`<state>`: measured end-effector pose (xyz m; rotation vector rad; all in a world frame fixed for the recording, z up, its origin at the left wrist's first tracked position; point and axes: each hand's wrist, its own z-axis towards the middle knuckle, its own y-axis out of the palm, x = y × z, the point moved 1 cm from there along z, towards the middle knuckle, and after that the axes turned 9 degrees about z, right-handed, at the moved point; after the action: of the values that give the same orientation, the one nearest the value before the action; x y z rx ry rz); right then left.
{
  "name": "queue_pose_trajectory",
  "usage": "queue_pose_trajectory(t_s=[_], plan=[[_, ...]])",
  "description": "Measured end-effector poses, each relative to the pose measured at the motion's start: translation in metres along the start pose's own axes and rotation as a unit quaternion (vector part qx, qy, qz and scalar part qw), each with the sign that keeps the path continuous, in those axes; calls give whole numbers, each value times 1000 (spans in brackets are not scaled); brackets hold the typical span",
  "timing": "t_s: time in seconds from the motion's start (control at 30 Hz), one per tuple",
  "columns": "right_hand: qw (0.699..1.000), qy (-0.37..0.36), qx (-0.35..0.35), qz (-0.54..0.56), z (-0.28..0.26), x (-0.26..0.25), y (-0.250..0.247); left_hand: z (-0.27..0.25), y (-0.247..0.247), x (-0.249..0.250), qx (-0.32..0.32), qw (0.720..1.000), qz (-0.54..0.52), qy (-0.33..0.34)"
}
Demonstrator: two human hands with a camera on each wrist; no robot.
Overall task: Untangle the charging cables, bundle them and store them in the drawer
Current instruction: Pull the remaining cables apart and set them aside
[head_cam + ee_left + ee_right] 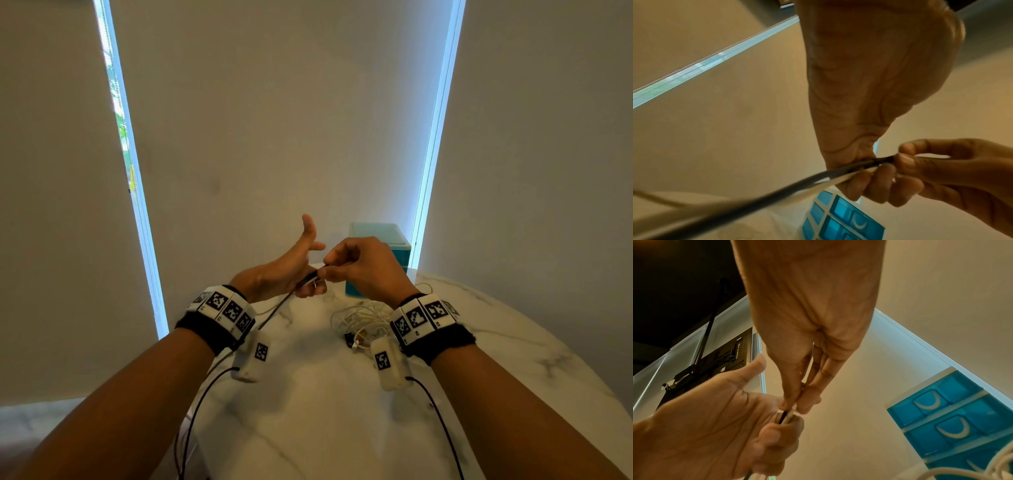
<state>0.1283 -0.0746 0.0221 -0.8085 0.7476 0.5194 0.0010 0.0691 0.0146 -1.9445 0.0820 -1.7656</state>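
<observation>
Above the white marble table (308,411) both hands meet on a black cable (281,303) and a white cable (818,181) held side by side. My left hand (301,270) curls its lower fingers round the two cables, thumb and forefinger stretched out. My right hand (346,267) pinches the cable ends (786,416) between thumb and fingertips. A tangle of white cables (363,322) lies on the table under my right wrist. The blue drawer unit (380,253) stands behind my right hand, its drawers (953,425) closed.
The table backs onto beige blinds with bright window gaps (130,192) left and right. Black sensor leads (198,411) trail from both wrist units over the near table. The table's rounded edge (548,329) curves away on the right.
</observation>
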Motion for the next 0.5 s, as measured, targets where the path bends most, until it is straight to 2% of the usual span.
queue_pose_trajectory(t_s=[0.13,0.3,0.4,0.5], plan=[[997,-14,74,-25,3,-8,-9,-13,-23,-26,-31,991,131,-22],[992,-17,125,-28,1,-13,-30,-44,-71,-109,-78,965,251,-5],[990,-18,125,-54,-2,-11,-37,-76,-111,-150,-68,946,311,-60],[991,-26,120,-56,-4,-9,-34,-110,-153,-164,-39,909,401,-109]])
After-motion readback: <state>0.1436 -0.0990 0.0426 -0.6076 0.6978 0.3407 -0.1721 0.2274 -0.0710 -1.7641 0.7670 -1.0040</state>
